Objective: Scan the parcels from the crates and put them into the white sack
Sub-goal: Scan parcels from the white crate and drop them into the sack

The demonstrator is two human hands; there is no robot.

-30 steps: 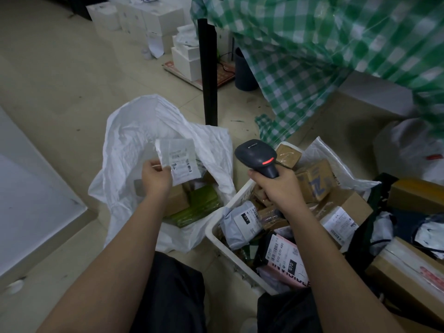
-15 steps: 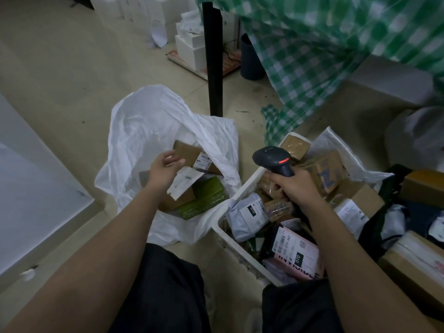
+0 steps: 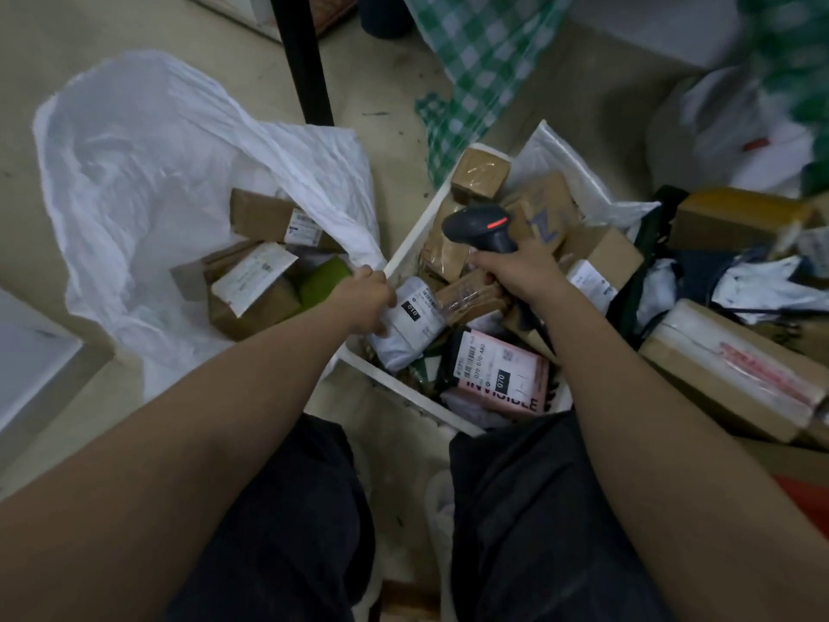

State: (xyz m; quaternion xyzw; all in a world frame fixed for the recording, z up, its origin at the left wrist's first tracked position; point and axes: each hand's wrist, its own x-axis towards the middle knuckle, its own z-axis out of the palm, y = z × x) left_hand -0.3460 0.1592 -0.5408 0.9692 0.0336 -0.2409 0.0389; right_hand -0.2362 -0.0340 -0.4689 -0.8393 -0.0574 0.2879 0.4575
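Your left grip point(image 3: 368, 303) closes on the white mailer point(image 3: 410, 327); right grip point(image 3: 516, 271) clasps the scanner point(image 3: 482, 226). Slippery plastic could slide free mid-lift.

A black pole point(image 3: 301, 56) stands on the pale floor point(image 3: 67, 33) at the far side. To its right, a green and white checked cloth point(image 3: 480, 51) hangs down and its end touches the floor. A dark round bin point(image 3: 383, 13) sits far back, between the pole and the cloth. A flat white board point(image 3: 27, 347) lies at the left edge. Near the bottom, the person's dark trousers point(image 3: 291, 523) cover both legs. A small red patch point(image 3: 807, 505) shows at the right edge.
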